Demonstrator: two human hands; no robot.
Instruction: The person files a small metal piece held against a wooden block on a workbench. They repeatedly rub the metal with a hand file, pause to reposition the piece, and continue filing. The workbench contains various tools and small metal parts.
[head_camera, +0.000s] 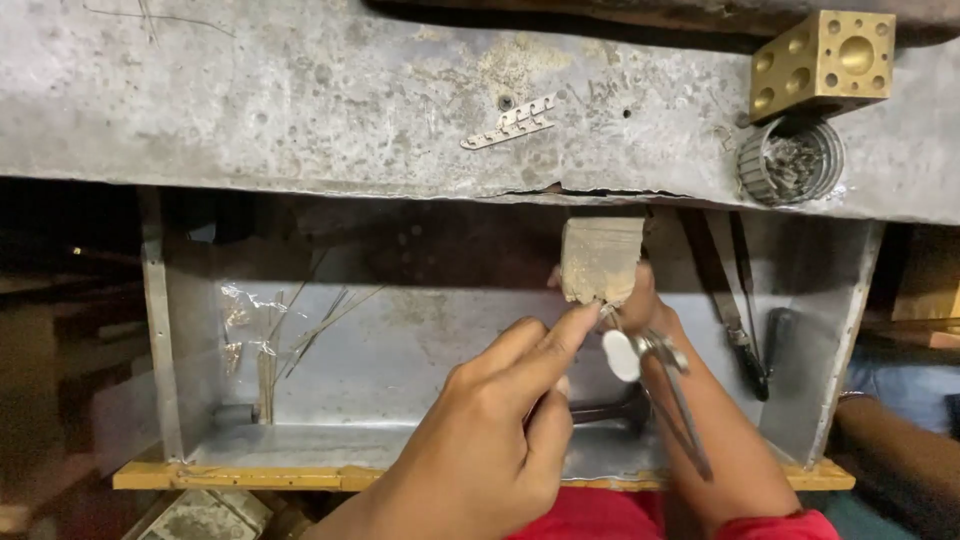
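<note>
Both hands work at a small wooden peg (600, 258) that juts from the near edge of the grey, pitted metal surface (300, 100), right of centre. The left hand (490, 440) reaches up from the near side, index finger stretched to the peg's lower edge, thumb beside it; its grip pinches something tiny there, too small to identify. The right hand (640, 300) sits just behind and below the peg, largely hidden by it and by the left hand's fingers; its grip is clenched on a metal tool (665, 380) with a pale rounded end and long thin legs trailing down along the forearm. Below the surface: one open sheet-metal tray (400, 350), yellow wooden strip along its near rim. In the tray, left side: one crumpled clear plastic packet (245, 320), and a handful of thin wires (320, 325) leaning across each other, count uncertain. Under the left hand, a dark tool handle (610, 410), partly blocked from view. Right wall of the tray: two long dark-handled tools (745, 330) leaning upright. On the surface, far right: one brass cube block (825, 65) with round hollows of several sizes; just near of it, one round ribbed metal cup (790, 160) holding grey scraps. Centre of surface: one small flat notched metal strip (510, 125), lying tilted. Another person's arm (900, 450) shows at the near right edge.
</note>
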